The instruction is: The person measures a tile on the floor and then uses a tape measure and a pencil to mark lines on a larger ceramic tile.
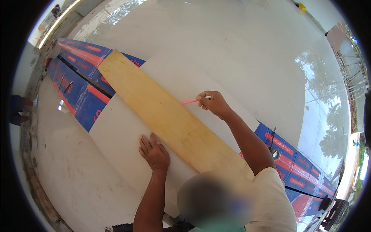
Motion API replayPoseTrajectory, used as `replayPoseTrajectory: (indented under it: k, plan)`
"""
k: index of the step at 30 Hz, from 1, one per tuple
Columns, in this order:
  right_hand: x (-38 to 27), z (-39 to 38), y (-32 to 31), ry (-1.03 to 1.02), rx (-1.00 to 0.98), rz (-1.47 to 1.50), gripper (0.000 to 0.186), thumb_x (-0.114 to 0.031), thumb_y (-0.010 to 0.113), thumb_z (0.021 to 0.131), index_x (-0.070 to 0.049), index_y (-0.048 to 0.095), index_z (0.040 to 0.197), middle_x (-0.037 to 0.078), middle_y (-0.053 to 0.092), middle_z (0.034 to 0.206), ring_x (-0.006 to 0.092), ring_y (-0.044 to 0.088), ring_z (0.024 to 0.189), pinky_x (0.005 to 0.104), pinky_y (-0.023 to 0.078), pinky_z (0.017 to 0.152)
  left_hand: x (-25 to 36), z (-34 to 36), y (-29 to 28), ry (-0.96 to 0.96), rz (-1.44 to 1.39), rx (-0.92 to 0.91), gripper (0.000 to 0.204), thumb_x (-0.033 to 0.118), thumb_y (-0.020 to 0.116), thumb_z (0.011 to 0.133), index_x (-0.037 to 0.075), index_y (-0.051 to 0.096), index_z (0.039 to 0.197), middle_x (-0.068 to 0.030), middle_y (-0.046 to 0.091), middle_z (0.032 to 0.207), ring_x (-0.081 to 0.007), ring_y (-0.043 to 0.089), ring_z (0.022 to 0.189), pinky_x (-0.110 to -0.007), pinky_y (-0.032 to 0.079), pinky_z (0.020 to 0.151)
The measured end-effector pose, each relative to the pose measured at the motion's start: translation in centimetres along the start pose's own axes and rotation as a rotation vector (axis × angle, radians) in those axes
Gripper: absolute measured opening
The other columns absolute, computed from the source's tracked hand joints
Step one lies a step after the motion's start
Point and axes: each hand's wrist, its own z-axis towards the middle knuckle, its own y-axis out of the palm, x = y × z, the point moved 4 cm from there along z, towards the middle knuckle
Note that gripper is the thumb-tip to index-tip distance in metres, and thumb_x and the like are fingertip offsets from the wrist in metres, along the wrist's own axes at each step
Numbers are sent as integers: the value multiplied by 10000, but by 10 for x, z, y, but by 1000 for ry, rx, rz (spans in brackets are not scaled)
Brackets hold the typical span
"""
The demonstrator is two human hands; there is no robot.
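Observation:
A long yellowish wooden board [154, 104], curved along its edges, lies slantwise across a white sheet [110, 127]. My left hand [155, 154] rests flat on the sheet, fingers spread, close by the board's near-left edge. On the other side of the board, my right hand [210, 102] pinches a slim pink pencil [189, 101] with a pale rear end. The pencil's tip is at or very near the board's right edge; whether it touches cannot be made out. The board's near end is partly hidden behind a blurred area at the bottom.
Blue and red printed cardboard [83, 104] lies under the sheet and sticks out at far left; more cardboard [295, 164] shows at right with a roll of tape [274, 153] on it. A person's legs [21, 110] stand at the left rim. The floor [247, 50] is pale and glossy.

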Motion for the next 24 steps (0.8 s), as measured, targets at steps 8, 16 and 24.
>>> replayPoseTrajectory:
  k: [8, 16, 24]
  plan:
    - [48, -125, -71, 102, 51, -61, 277, -265, 638, 908, 6, 663, 958, 38, 635, 759, 98, 555, 681, 260, 466, 630, -3, -1, 6, 1, 66, 32, 461, 259, 359, 1013, 92, 359, 1443, -233, 262, 1519, -382, 208, 1426, -533, 160, 1130]
    - [94, -216, -120, 144, 117, -27, 244, -235, 641, 910, 5, 681, 925, 32, 644, 752, 86, 566, 680, 254, 477, 620, -5, 1, 12, 1, 93, 38, 449, 271, 351, 1020, 122, 362, 1443, -222, 269, 1520, -361, 208, 1431, -521, 172, 1124]
    - [107, -284, -144, 206, 166, -145, 197, -189, 629, 922, -3, 687, 948, 35, 651, 729, 84, 587, 652, 238, 485, 596, -10, 1, 11, -28, 102, 24, 445, 286, 344, 1026, 130, 360, 1442, -205, 273, 1522, -353, 207, 1432, -518, 187, 1123]
